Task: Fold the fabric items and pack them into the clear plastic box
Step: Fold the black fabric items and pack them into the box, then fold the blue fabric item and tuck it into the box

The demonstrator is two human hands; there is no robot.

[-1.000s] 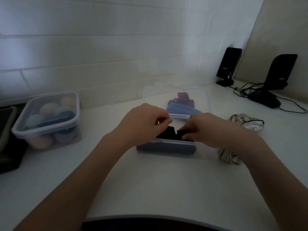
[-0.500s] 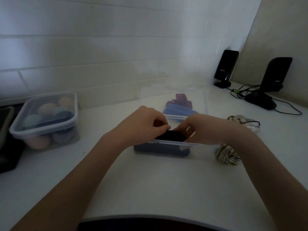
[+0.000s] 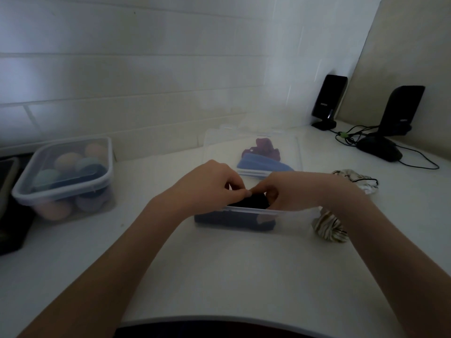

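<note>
A clear plastic box (image 3: 292, 219) stands in the middle of the white table, with dark blue fabric (image 3: 234, 222) showing through its front wall. Over its near left part my left hand (image 3: 207, 186) and my right hand (image 3: 295, 191) meet, both pinching a black fabric item (image 3: 253, 201) that sits at the box's rim. Behind the box a blue folded fabric (image 3: 263, 164) and a maroon fabric (image 3: 264, 148) lie on the clear lid (image 3: 219, 147). A striped cream fabric (image 3: 329, 228) lies right of the box, partly hidden by my right wrist.
A lidded plastic container (image 3: 66, 176) of coloured balls stands at the left, with a dark object (image 3: 9, 215) beyond it. Two black speakers (image 3: 328, 101) (image 3: 400, 111), a black mouse (image 3: 379, 148) and cables sit at the back right. The tiled wall runs close behind.
Both hands have pressed the black fabric lower toward the box, and their fingers have closed in over it. The view has shifted slightly.
</note>
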